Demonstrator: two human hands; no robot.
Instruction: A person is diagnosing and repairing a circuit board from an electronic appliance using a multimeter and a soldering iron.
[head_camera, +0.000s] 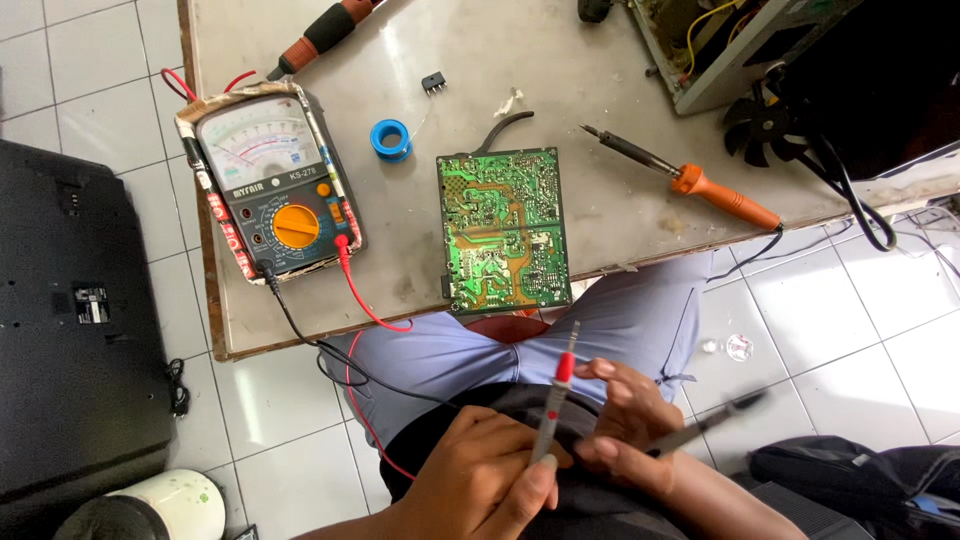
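1. Left hand (480, 470) grips the red probe (556, 400); right hand (625, 425) grips the black probe (710, 425), both over the lap, off the surface (560, 60).
2. The green circuit board (503, 228) overhangs the surface's near edge.
3. The red probe is slim, tip upward.

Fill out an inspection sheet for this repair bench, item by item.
Surface: grey worktable, stained.
Job's things: green circuit board solder-side up; analog multimeter; red probe, black probe.
Clutter: soldering iron, blue solder spool, pliers, screwdriver, small black component.
Hands: left hand holds red probe; right hand holds black probe.
Cables: red and black leads run off the meter.
Surroundings: white tiled floor, black panel, opened chassis.
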